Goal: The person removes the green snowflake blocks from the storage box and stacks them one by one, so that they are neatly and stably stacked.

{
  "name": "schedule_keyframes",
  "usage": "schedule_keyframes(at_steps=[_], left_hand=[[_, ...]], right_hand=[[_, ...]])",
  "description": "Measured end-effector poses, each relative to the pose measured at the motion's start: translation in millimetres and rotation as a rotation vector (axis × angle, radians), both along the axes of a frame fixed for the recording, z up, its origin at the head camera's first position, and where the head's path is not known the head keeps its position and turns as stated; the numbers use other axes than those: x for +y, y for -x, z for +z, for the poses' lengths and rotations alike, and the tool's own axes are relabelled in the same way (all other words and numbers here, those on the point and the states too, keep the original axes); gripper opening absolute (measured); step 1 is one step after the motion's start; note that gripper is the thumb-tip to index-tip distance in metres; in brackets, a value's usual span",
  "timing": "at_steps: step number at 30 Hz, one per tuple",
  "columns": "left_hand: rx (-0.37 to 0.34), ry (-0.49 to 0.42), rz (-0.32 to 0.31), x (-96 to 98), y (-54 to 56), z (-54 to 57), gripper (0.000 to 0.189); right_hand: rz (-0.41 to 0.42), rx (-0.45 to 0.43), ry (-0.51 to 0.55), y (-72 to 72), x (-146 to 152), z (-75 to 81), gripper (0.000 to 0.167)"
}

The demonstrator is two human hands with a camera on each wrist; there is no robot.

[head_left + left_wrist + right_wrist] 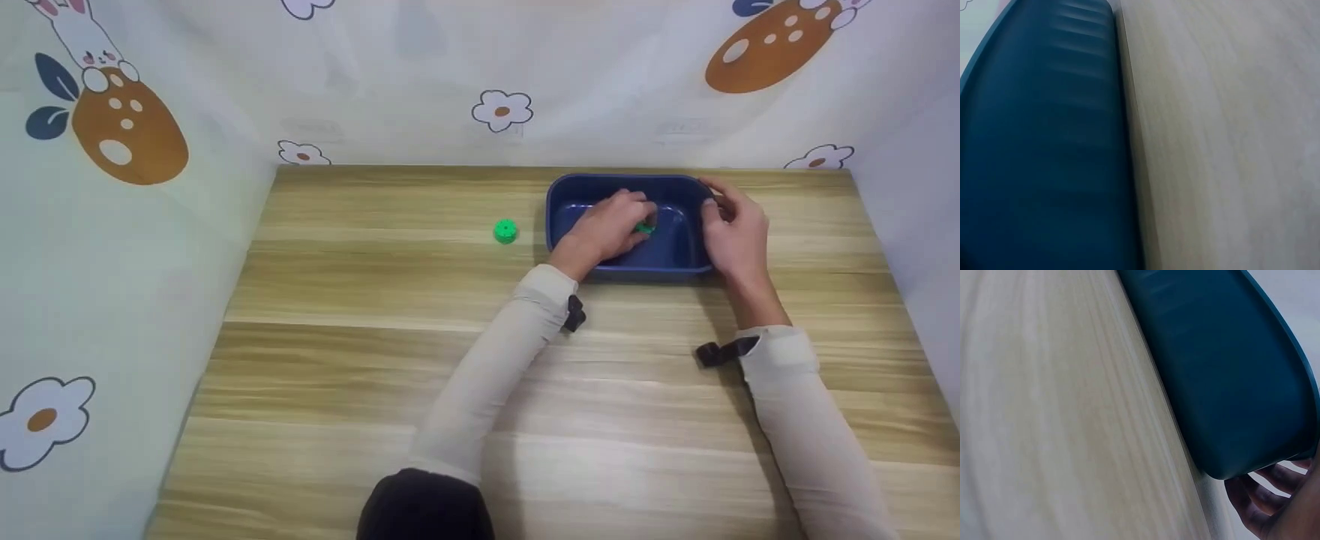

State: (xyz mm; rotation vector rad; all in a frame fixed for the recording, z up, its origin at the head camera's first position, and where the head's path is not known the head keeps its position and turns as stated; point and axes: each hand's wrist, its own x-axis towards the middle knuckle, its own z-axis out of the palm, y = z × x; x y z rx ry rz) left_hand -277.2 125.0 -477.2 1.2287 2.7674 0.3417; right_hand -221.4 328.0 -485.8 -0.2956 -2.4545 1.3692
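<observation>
A dark blue rectangular basin (637,271) with rounded corners stands at the back of the wooden table. My left hand (611,225) reaches down inside it, and its fingers pinch a small green piece (643,227) that is mostly hidden by them. At the basin's right end, my right hand (739,229) grips the rim, thumb at the inner edge and fingers outside. The right wrist view shows its fingers (1264,495) against the outer end wall. Only the basin's outer side wall (1044,140) appears in the left wrist view; the left hand is out of sight there.
A small round green piece with ridged sides (505,231) sits on the wooden table (360,360) to the left of the basin. Behind the table hangs a pale cloth (420,97) printed with flowers and rabbits. A pale wall bounds the table's right side.
</observation>
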Motion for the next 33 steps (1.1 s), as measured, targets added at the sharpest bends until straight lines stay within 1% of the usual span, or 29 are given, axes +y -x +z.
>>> schedule_keyframes(at_steps=[3, 7, 15, 19, 24, 27, 33], left_hand=[[-0.002, -0.010, -0.010, -0.1, 0.4, -0.3, 0.019], [-0.027, -0.021, -0.022, -0.4, 1.7, -0.5, 0.018], [-0.056, -0.023, -0.043, -0.6, 2.2, 1.8, 0.028], [-0.073, -0.053, -0.041, -1.0, 1.2, 3.2, 0.032], [-0.096, -0.086, -0.039, -2.1, -0.6, 4.6, 0.033], [-0.090, -0.107, -0.052, -3.0, -2.0, 5.8, 0.032], [-0.044, -0.169, -0.086, -7.2, -6.0, 10.7, 0.030]], right_hand=[[-0.001, 0.015, -0.001, 0.1, 0, -0.5, 0.038], [0.003, 0.012, -0.006, 0.3, -1, -0.1, 0.037], [0.007, 0.004, 0.011, -0.3, -1, 1.5, 0.037], [0.003, 0.005, 0.014, -0.3, -1, 1.4, 0.037], [0.006, 0.006, 0.014, -0.2, -1, 1.5, 0.037], [0.006, 0.009, 0.003, -0.4, -1, 1.5, 0.038], [0.010, 0.009, -0.024, -0.1, 0, 0.6, 0.038]])
